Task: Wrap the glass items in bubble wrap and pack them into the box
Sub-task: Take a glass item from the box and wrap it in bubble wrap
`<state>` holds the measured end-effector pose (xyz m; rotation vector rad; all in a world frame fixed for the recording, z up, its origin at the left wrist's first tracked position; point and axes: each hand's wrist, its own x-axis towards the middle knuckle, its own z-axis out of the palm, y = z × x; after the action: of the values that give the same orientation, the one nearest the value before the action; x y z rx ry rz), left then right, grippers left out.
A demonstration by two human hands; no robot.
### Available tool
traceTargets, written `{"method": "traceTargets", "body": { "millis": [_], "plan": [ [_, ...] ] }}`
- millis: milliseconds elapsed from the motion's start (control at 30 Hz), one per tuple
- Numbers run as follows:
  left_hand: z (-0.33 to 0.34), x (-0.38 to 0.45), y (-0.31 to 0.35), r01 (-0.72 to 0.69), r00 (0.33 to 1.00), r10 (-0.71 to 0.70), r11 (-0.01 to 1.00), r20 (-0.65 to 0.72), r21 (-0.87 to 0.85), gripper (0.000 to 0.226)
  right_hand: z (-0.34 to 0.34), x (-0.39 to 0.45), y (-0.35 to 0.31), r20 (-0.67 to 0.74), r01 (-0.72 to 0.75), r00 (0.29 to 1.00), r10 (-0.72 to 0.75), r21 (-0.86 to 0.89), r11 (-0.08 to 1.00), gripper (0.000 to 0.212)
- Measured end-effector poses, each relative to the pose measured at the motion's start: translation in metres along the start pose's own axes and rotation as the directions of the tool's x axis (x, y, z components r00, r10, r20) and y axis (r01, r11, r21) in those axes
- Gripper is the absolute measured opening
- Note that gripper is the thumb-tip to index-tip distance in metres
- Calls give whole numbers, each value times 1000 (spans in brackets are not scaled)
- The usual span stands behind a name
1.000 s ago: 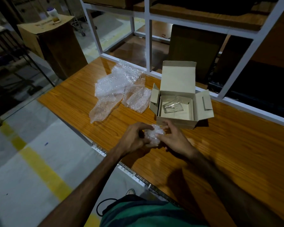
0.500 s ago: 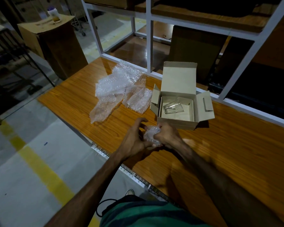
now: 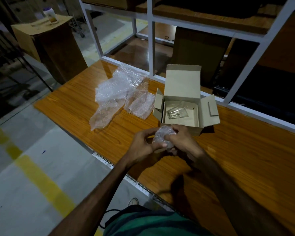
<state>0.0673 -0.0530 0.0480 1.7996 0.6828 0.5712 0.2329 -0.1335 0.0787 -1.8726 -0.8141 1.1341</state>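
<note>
A small bundle of bubble wrap (image 3: 162, 135) is held above the wooden table (image 3: 245, 150), just in front of the open cardboard box (image 3: 182, 86). My left hand (image 3: 143, 143) grips its left side with the thumb on the lower edge. My right hand (image 3: 182, 138) closes over its right side. What the wrap holds is hidden. Inside the box a clear glass (image 3: 176, 112) lies on its side, unwrapped. Loose sheets of bubble wrap (image 3: 119, 92) lie on the table left of the box.
A white metal shelf frame (image 3: 150, 48) stands right behind the box along the table's far edge. A tall brown carton (image 3: 46, 40) with a small bottle (image 3: 48, 14) on top stands on the floor at the far left. The table's near edge runs diagonally beside my arms.
Both hands have kept turning and pressing the bundle, and my right hand's fingers have come further over its top. The bundle sits slightly nearer the box front.
</note>
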Motion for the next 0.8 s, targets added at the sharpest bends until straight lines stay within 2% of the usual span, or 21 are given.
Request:
{"method": "traceTargets", "body": {
  "millis": [100,167,267,300,367,433,533,667,800],
  "plan": [
    [4,5,8,-15,999,14,1000,-30,-14,49,-21,-11,-6,128,-31,992,1,236,971,24],
    [5,11,15,-28,999,28,1000,-28,11,46,-40,-16,-4,225,-13,973,-55,293,956,34],
    [6,24,27,-15,1000,15,999,3,34,42,-65,-13,5,269,165,946,-181,83,983,74],
    [6,31,31,-8,1000,6,998,24,65,47,-70,-11,6,278,221,937,-213,3,975,87],
    [8,43,38,9,997,-21,989,78,147,65,-78,-5,7,273,324,922,-273,-162,932,100],
    [12,55,47,36,989,-60,983,134,179,77,-84,1,6,243,388,915,-323,-307,869,100],
    [16,70,64,66,978,-101,980,183,188,79,-94,11,2,190,353,934,-303,-364,862,95],
    [21,85,77,35,973,-72,985,218,171,82,-111,19,-4,186,320,943,-275,-293,901,90],
    [18,91,71,43,966,-87,983,244,180,114,-126,25,-1,127,272,958,-257,-123,954,69]
  ]
}}
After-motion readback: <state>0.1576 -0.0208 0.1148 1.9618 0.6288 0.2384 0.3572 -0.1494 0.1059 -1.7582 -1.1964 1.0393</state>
